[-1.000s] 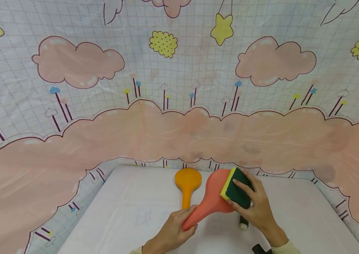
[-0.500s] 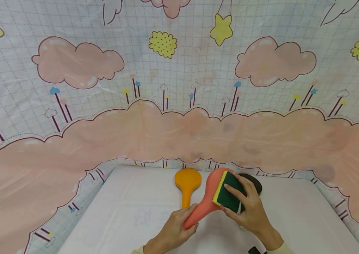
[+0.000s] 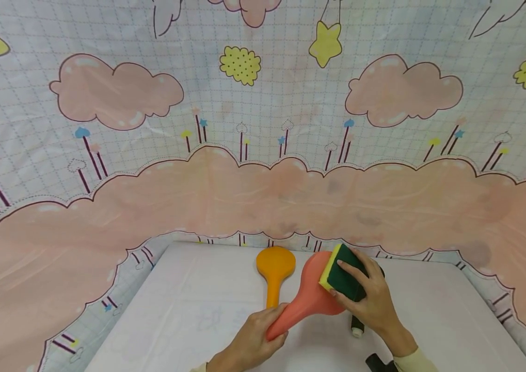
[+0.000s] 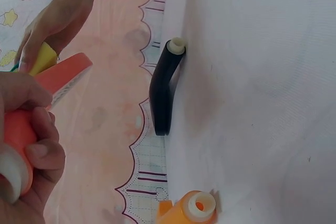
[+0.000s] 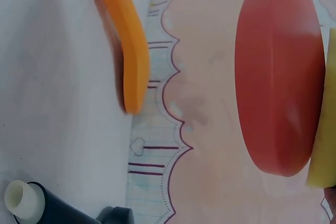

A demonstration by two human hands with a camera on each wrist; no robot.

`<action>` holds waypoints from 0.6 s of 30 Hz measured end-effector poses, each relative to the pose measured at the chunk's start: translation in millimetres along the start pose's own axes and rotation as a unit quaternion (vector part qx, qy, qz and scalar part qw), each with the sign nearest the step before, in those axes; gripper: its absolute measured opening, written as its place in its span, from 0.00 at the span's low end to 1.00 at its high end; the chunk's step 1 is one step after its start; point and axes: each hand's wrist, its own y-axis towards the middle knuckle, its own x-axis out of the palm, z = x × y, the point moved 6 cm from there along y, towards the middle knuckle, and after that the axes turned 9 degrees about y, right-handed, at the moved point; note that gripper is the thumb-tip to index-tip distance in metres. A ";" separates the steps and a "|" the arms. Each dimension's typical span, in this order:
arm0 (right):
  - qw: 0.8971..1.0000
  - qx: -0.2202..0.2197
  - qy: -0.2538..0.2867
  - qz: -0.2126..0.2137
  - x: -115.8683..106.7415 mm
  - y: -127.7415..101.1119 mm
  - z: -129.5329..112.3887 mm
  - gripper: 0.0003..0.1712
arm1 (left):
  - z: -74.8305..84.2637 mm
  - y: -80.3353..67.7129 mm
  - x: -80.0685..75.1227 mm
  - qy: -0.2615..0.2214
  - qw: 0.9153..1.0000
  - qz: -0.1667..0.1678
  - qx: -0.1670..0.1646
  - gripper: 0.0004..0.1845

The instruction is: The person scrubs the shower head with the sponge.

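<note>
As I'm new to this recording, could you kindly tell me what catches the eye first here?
Near the table's front middle, the left hand grips the handle of a coral-red round plastic paddle, while the right hand presses a yellow-and-green scouring sponge onto its head. An orange round plastic paddle lies just left on the white table, before a pink cloud-patterned backdrop.

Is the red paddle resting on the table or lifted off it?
Lifted. The left hand grips its handle, and the red paddle tilts up clear of the white table in the right wrist view.
</note>
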 end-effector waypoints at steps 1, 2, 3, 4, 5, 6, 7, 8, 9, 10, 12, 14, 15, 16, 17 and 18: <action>1.000 0.003 0.000 0.003 0.3 0.2 0.8 0.41 | 0.0 -0.5 0.2 0.001 1.000 0.000 0.001 0.28; 1.000 0.007 0.001 0.004 0.6 0.4 1.3 0.41 | 0.1 -0.8 0.3 0.001 1.000 0.000 0.002 0.28; 1.000 0.008 0.001 0.005 1.0 0.7 1.2 0.41 | 0.2 -1.0 0.4 0.000 1.000 0.000 0.002 0.28; 1.000 0.009 0.001 0.005 1.5 1.0 0.8 0.41 | 0.2 -0.9 0.4 -0.001 1.000 0.002 0.001 0.28; 1.000 0.009 0.002 0.005 2.0 1.2 0.1 0.41 | 0.1 -0.7 0.5 -0.004 1.000 0.002 -0.001 0.28; 1.000 0.008 0.002 0.004 2.5 1.5 -0.8 0.41 | -0.1 -0.4 0.7 -0.007 1.000 0.002 -0.004 0.28; 1.000 0.005 0.003 0.004 3.3 1.7 -2.0 0.40 | -0.4 0.0 0.9 -0.010 1.000 0.002 -0.009 0.28; 1.000 0.005 0.004 0.001 4.1 1.9 -3.1 0.40 | -0.6 0.5 0.9 -0.014 1.000 0.001 -0.014 0.27; 1.000 0.001 0.006 0.000 5.0 1.8 -4.3 0.40 | -1.0 0.9 1.2 -0.018 1.000 -0.001 -0.019 0.27; 1.000 -0.002 0.005 -0.001 5.7 1.7 -5.6 0.39 | -1.3 1.2 1.6 -0.021 0.999 -0.004 -0.025 0.27; 1.000 -0.009 0.003 -0.004 7.6 1.3 -8.4 0.38 | -1.9 2.0 2.4 -0.030 0.999 -0.012 -0.037 0.27; 1.000 -0.015 0.005 -0.006 9.6 0.5 -11.4 0.36 | -2.1 2.7 3.0 -0.031 0.998 -0.017 -0.045 0.27; 1.000 -0.019 0.003 -0.008 10.8 0.0 -13.1 0.35 | -2.2 3.1 3.5 -0.033 0.998 -0.019 -0.048 0.26; 1.000 -0.023 0.000 -0.011 12.0 -0.7 -15.0 0.35 | -2.2 3.6 3.9 -0.034 0.998 -0.022 -0.051 0.26; 1.000 -0.027 0.001 -0.014 13.4 -1.3 -16.7 0.34 | -2.2 4.1 4.2 -0.033 0.998 -0.024 -0.054 0.26; 0.999 -0.033 0.002 -0.016 14.8 -2.1 -18.6 0.34 | -2.0 4.6 4.5 -0.031 0.998 -0.026 -0.055 0.26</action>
